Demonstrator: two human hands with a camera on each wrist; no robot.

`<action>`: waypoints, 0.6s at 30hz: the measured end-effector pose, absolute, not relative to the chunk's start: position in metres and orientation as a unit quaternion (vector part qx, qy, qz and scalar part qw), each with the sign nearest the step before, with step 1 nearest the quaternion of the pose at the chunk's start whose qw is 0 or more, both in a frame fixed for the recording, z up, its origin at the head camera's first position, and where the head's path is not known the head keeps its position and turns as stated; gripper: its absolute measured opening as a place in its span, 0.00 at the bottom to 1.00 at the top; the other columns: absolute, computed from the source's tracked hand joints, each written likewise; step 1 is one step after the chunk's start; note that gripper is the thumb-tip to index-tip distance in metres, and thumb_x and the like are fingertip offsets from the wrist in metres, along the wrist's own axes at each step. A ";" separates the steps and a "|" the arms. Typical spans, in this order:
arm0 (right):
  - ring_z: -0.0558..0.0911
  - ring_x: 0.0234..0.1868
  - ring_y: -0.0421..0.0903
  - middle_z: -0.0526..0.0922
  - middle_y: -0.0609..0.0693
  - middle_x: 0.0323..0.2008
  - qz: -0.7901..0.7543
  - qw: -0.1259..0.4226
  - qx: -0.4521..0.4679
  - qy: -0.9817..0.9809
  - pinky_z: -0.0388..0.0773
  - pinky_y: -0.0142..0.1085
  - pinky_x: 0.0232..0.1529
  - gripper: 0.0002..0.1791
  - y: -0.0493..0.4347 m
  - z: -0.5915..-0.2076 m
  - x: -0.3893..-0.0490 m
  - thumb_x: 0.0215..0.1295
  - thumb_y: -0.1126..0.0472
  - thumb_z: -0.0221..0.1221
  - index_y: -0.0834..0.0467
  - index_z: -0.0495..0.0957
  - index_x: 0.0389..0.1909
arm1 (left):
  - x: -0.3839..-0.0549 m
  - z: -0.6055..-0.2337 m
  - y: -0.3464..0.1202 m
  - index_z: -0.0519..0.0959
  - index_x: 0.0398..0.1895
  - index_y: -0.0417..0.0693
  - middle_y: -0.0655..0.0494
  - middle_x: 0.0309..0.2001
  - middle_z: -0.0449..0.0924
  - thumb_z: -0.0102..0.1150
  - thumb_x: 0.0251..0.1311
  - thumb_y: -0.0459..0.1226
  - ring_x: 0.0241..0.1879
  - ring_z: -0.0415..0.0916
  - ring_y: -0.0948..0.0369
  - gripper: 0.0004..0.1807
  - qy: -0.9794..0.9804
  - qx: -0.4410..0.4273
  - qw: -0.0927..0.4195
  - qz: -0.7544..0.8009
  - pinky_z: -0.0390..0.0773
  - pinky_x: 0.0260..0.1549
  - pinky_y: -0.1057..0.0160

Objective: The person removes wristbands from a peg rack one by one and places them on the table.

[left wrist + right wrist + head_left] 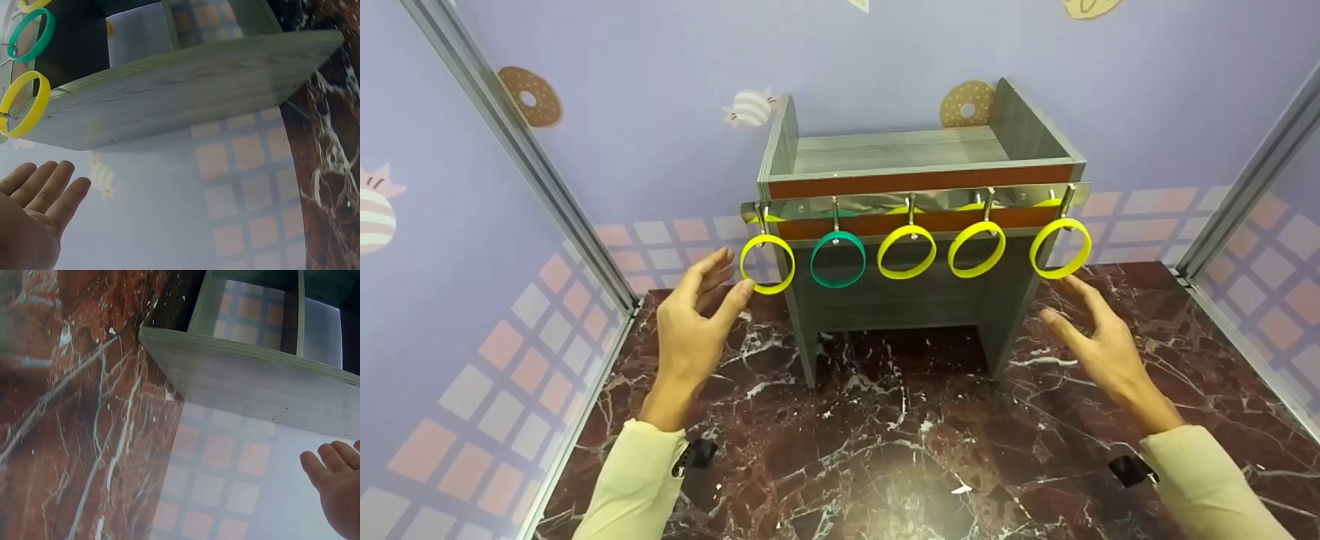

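Note:
Wristband-like rings hang from metal hooks on a strip: a yellow ring [791, 266] at the left end, a green ring [840, 285] beside it, then several yellow ones, the last yellow ring [1034, 253] at the right end. My left hand [690, 322] is beside the leftmost ring, thumb tip right at its lower left edge, fingers spread and holding nothing. The left wrist view shows that yellow ring [41, 106] above the loosely extended fingers. Just below the rightmost ring is my right hand [1102, 345], index fingertip close to its lower edge, nothing in its grasp.
The metal hook strip [877, 204] runs across the front of a grey wooden stand [900, 154] with raised sides. It stands on a dark red marbled tabletop [885, 450]. Purple patterned panels [660, 112] enclose the back and both sides.

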State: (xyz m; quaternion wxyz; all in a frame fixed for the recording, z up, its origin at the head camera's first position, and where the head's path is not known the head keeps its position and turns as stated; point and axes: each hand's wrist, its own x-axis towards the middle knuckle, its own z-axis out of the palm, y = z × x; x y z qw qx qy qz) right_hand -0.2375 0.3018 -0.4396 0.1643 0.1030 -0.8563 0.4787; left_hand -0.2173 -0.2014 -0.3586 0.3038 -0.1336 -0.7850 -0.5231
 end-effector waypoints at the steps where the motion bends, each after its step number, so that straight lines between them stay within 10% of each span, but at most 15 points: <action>1: 0.68 0.75 0.61 0.70 0.59 0.76 0.483 0.165 0.105 -0.854 0.70 0.47 0.73 0.37 0.301 -0.441 -0.238 0.78 0.52 0.64 0.57 0.63 0.81 | -0.218 -0.358 -0.200 0.79 0.67 0.36 0.46 0.63 0.83 0.71 0.69 0.38 0.59 0.83 0.53 0.27 -0.777 -0.134 0.302 -0.536 0.82 0.61 0.51; 5: 0.78 0.67 0.48 0.74 0.57 0.73 0.499 0.175 0.112 -0.841 0.76 0.22 0.57 0.32 0.297 -0.446 -0.240 0.78 0.55 0.63 0.57 0.68 0.78 | -0.220 -0.356 -0.197 0.79 0.66 0.34 0.44 0.61 0.84 0.71 0.68 0.34 0.58 0.84 0.56 0.25 -0.752 -0.130 0.293 -0.575 0.82 0.61 0.56; 10: 0.83 0.56 0.33 0.77 0.60 0.70 0.543 0.178 0.116 -0.812 0.83 0.24 0.45 0.28 0.291 -0.454 -0.244 0.78 0.58 0.63 0.60 0.73 0.75 | -0.220 -0.353 -0.194 0.79 0.65 0.34 0.43 0.60 0.84 0.71 0.67 0.31 0.57 0.84 0.55 0.25 -0.733 -0.130 0.287 -0.603 0.82 0.61 0.59; 18: 0.87 0.53 0.40 0.84 0.56 0.61 0.593 0.180 0.104 -0.778 0.85 0.29 0.51 0.25 0.279 -0.466 -0.247 0.74 0.62 0.67 0.64 0.78 0.68 | -0.222 -0.352 -0.190 0.81 0.62 0.32 0.41 0.56 0.86 0.72 0.64 0.27 0.53 0.86 0.57 0.23 -0.718 -0.132 0.283 -0.622 0.83 0.58 0.60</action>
